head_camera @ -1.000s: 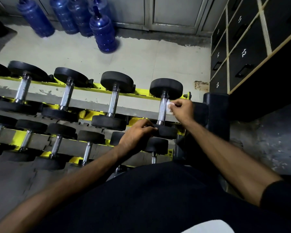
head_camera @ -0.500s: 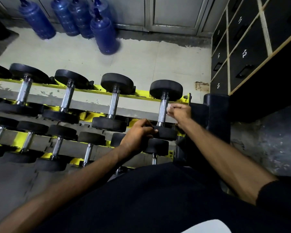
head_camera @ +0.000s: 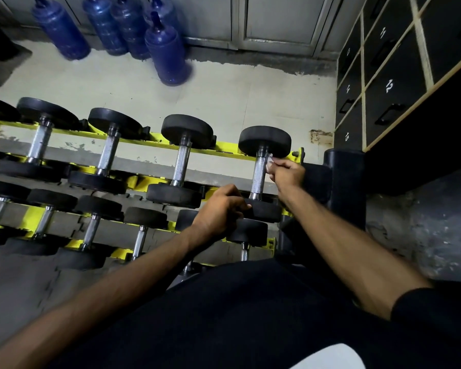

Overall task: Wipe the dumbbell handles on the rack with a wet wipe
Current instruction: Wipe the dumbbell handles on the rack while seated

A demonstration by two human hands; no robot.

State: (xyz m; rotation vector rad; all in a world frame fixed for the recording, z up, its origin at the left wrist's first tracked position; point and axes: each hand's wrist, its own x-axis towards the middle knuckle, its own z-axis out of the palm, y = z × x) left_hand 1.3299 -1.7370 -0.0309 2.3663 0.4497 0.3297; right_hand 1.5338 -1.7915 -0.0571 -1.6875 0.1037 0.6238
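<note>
A yellow rack [head_camera: 155, 141] carries rows of black dumbbells with chrome handles. My right hand [head_camera: 286, 173] pinches a small white wet wipe [head_camera: 269, 161] against the upper right side of the rightmost top-row dumbbell's handle [head_camera: 258, 177]. My left hand [head_camera: 218, 211] grips the near black head [head_camera: 264, 210] of that same dumbbell, fingers curled over its rim. Three more top-row handles, such as the neighbouring handle [head_camera: 181, 165], stand to the left, untouched.
Several blue water jugs [head_camera: 165, 54] stand on the pale floor behind the rack. Black numbered lockers [head_camera: 383, 89] line the right wall, with a black padded post [head_camera: 343, 182] just right of the rack. A lower row of smaller dumbbells [head_camera: 91, 230] lies nearer me.
My right hand with the wipe slid down the handle half a second ago and is now back up near the far head. My left hand stays on the near head.
</note>
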